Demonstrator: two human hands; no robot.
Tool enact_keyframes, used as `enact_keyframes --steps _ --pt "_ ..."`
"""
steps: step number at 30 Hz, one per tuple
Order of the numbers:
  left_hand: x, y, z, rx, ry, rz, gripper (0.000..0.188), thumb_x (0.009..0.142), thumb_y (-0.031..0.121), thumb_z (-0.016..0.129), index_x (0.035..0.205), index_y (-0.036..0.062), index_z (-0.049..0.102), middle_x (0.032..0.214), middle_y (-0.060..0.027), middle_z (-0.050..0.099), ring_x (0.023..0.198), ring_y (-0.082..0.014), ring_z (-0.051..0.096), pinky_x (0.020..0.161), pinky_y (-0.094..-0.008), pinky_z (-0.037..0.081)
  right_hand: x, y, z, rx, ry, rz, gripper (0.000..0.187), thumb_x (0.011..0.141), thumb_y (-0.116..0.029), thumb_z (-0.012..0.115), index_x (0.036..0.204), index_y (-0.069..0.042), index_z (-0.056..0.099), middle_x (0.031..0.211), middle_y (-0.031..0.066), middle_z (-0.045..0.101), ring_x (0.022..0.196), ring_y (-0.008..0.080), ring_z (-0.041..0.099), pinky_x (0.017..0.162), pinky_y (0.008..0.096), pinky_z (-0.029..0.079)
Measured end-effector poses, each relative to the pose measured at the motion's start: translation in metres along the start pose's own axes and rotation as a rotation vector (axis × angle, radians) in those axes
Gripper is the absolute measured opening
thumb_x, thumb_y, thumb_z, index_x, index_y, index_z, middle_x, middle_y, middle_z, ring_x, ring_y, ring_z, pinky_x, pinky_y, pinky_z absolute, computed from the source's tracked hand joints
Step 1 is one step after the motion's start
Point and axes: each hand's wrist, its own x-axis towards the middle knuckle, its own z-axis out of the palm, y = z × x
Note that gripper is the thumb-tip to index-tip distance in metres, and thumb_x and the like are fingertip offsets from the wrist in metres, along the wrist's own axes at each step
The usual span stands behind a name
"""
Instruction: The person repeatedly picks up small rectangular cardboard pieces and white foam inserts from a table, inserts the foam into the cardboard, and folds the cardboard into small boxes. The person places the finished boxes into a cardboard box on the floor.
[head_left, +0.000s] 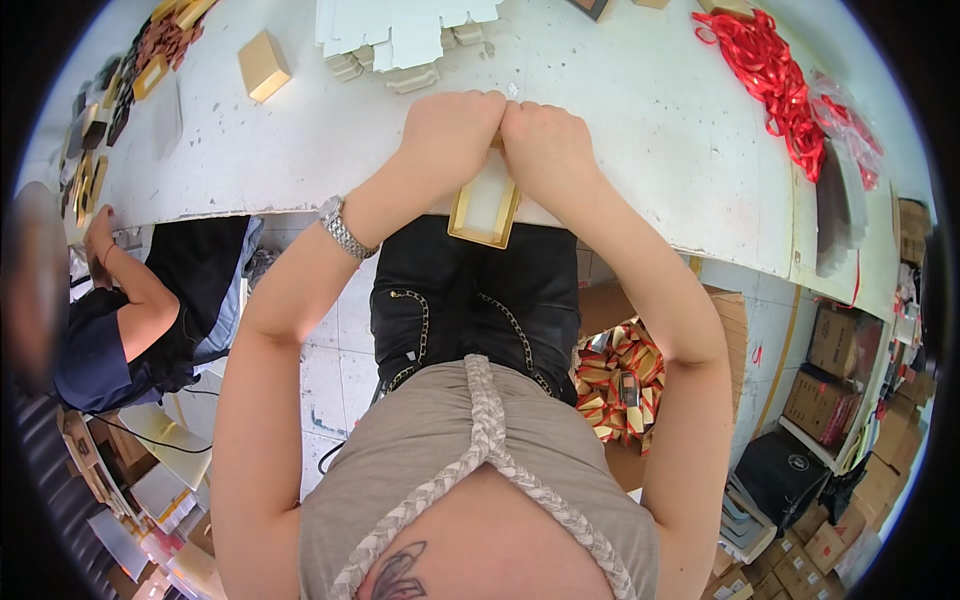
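Where they meet, both tightly curled hands [452, 125] [548, 138] grip the gold frame [480, 238].

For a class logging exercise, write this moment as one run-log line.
left hand: at gold box; right hand: same; grip: hidden; red ribbons: on table, right

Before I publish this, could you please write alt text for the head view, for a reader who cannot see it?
A person's bare left hand and right hand meet, fingertips hidden, over the far end of a gold-rimmed rectangular box at the near edge of a white worktable. Flat white cardboard pieces lie beyond, tangled red ribbon to the right.
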Motion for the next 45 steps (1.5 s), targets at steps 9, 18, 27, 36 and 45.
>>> enact_keyframes --steps 9,18,27,36,45 --pt "0.007 -0.005 -0.009 0.029 -0.156 0.020 0.011 0.072 0.012 0.061 0.079 0.0048 0.058 0.076 -0.0134 0.063 0.075 -0.0323 0.062 0.063 -0.0417 0.048 0.008 0.004 0.003 0.028 -0.077 -0.074 0.012 0.069 -0.006 0.063 0.080 -0.004 0.060 0.076 0.0103 0.064 0.070 0.0267 0.065 0.058 0.0361 0.052" --pt "0.021 -0.205 -0.133 -0.809 0.159 -0.372 0.056 0.079 0.027 0.064 0.128 0.0056 0.048 0.095 -0.0093 0.067 0.087 -0.0240 0.065 0.071 -0.0356 0.052 0.074 0.044 -0.027 0.740 0.167 0.371 0.058 0.081 -0.043 0.065 0.119 0.000 0.055 0.107 0.0159 0.065 0.094 0.0285 0.064 0.084 0.0363 0.049" --pt "0.033 -0.133 -0.114 -0.750 0.307 -0.600 0.069 0.086 0.037 0.062 0.135 -0.0049 0.037 0.126 -0.0193 0.048 0.107 -0.0232 0.056 0.083 -0.0338 0.048 0.177 0.070 0.031 0.891 0.119 0.638 0.045 0.077 -0.036 0.069 0.097 0.005 0.065 0.099 0.0188 0.066 0.090 0.0270 0.064 0.076 0.0362 0.050" --pt "0.002 -0.044 -0.044 -1.462 0.403 -0.499 0.053 0.085 0.015 0.051 0.131 -0.0069 0.036 0.111 -0.0239 0.056 0.102 -0.0337 0.057 0.091 -0.0401 0.044 0.040 0.049 -0.028 1.405 0.293 0.406 0.043 0.086 -0.005 0.053 0.129 -0.002 0.048 0.108 0.0221 0.063 0.087 0.0324 0.063 0.075 0.0318 0.049" --pt "0.000 0.019 0.002 -0.532 0.520 -0.465 0.047 0.090 0.021 0.040 0.132 -0.0004 0.040 0.108 -0.0210 0.059 0.101 -0.0366 0.057 0.088 -0.0406 0.044 -0.051 -0.054 -0.033 1.178 0.341 0.232 0.069 0.097 -0.035 0.040 0.144 0.005 0.010 0.148 0.0241 0.020 0.136 0.0371 0.026 0.107 0.0396 0.029"
